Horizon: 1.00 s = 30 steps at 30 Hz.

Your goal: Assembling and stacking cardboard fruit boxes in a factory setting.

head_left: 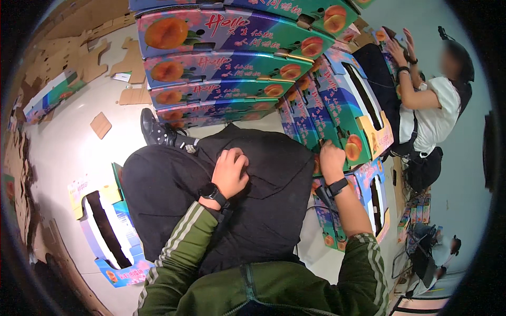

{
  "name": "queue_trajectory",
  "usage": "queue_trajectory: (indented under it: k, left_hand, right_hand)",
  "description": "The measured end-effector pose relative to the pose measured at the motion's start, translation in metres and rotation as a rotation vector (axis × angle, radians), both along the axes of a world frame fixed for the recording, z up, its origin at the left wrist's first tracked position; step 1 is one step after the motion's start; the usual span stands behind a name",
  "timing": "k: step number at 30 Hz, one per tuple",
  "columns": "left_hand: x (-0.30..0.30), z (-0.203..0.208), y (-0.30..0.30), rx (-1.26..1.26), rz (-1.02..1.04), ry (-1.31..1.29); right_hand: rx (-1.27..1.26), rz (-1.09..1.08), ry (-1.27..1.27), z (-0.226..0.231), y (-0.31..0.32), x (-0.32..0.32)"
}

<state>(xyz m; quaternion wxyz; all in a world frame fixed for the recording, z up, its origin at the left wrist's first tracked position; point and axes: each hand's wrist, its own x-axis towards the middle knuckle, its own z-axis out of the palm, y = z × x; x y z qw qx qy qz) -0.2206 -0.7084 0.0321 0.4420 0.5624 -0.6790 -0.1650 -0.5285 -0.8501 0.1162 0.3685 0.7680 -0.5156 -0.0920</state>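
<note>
My left hand [230, 171] rests on my black-trousered lap, its fingers curled in, and nothing shows in it. At the stack of printed fruit cartons on my right, my right hand [332, 158] is closed at the lower edge of a green and purple carton [329, 108] with peach pictures. Its fingertips are partly hidden against the cardboard. That carton has a yellow end flap and a long dark slot in its white top. Under it lies another carton [363, 176] of the same kind.
A tall stack of matching cartons [226, 63] stands in front of me. On the floor to my left sits a slotted carton [108, 231]. Flattened brown cardboard [79, 58] lies at the far left. A co-worker in white [432, 100] handles a carton at right; others sit farther back.
</note>
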Motion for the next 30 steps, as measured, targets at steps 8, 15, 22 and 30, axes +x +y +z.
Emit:
queue_trajectory:
  k: [8,15,22,30]
  left_hand:
    - [-0.001,0.001,0.0,-0.026,0.006,-0.009]
    - [-0.001,0.0,0.0,-0.013,-0.006,-0.014]
    - [-0.001,-0.002,0.0,-0.03,-0.013,-0.016]
    - [0.002,-0.003,0.005,-0.029,0.0,-0.003]
  right_hand:
    - [0.057,-0.067,-0.003,0.003,-0.015,0.01]
    - [0.06,-0.134,-0.12,0.0,-0.022,0.018]
    - [0.06,0.004,-0.207,0.01,0.01,0.019]
    - [-0.156,0.338,-0.574,0.152,0.02,0.027]
